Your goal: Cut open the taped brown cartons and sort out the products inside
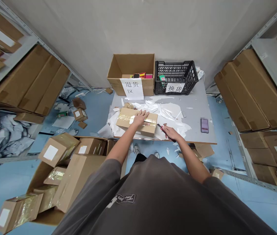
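A taped cardboard box lies at the front left of the grey table. My left hand rests spread on top of it, fingers apart. Just right of the box, my right hand is closed round a red and black utility knife, whose tip points at the box's right end. Torn white paper lies behind and beside the box.
At the table's back stand an open cardboard box with a paper sign and a black crate. A phone lies at right. A large carton of parcels stands lower left; shelves flank both sides.
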The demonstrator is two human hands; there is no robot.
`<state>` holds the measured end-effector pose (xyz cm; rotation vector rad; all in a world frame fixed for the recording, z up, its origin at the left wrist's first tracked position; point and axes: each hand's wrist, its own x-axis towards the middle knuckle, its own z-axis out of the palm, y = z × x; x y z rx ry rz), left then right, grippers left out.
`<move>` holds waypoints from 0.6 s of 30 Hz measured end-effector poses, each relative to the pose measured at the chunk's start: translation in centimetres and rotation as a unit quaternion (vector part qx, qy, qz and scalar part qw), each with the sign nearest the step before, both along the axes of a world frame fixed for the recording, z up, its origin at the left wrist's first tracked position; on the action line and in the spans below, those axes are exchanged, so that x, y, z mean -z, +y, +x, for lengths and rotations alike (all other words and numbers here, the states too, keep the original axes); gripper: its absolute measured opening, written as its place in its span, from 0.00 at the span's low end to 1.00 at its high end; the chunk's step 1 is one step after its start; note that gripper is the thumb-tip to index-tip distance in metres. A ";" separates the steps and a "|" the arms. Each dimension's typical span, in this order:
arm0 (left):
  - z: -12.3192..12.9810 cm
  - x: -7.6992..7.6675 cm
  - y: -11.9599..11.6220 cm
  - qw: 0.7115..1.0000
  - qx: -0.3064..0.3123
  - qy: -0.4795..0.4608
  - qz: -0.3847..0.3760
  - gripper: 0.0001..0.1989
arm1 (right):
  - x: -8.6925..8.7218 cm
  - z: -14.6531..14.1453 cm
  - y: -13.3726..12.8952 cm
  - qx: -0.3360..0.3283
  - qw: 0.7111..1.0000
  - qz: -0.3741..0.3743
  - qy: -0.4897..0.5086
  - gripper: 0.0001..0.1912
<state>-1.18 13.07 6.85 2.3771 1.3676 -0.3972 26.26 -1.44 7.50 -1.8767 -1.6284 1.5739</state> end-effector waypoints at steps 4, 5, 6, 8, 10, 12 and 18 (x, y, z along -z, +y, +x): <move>-0.1 0.5 -0.5 0.999 0.011 -0.012 0.045 0.43 | 0.2 -1.0 1.5 -0.081 0.985 0.106 -0.109 0.23; -0.3 0.6 -0.8 0.998 0.014 -0.015 0.055 0.42 | 0.3 -1.1 1.8 -0.100 0.977 0.129 -0.136 0.21; -0.4 0.7 -1.0 0.998 0.017 -0.017 0.065 0.42 | 0.3 -1.1 2.1 -0.115 0.970 0.144 -0.158 0.20; -0.6 1.0 -1.4 0.996 0.024 -0.023 0.085 0.43 | 0.4 -1.1 2.3 -0.130 0.962 0.154 -0.185 0.20; -0.9 1.4 -1.8 0.993 0.028 -0.032 0.109 0.45 | 0.5 -1.3 2.5 -0.136 0.959 0.160 -0.191 0.20; -1.0 1.7 -2.2 0.991 0.028 -0.041 0.125 0.44 | 0.5 -1.6 2.8 -0.136 0.956 0.173 -0.192 0.19; -0.9 1.8 -2.8 0.990 0.021 -0.065 0.126 0.44 | 0.5 -2.1 3.3 -0.156 0.935 0.188 -0.257 0.20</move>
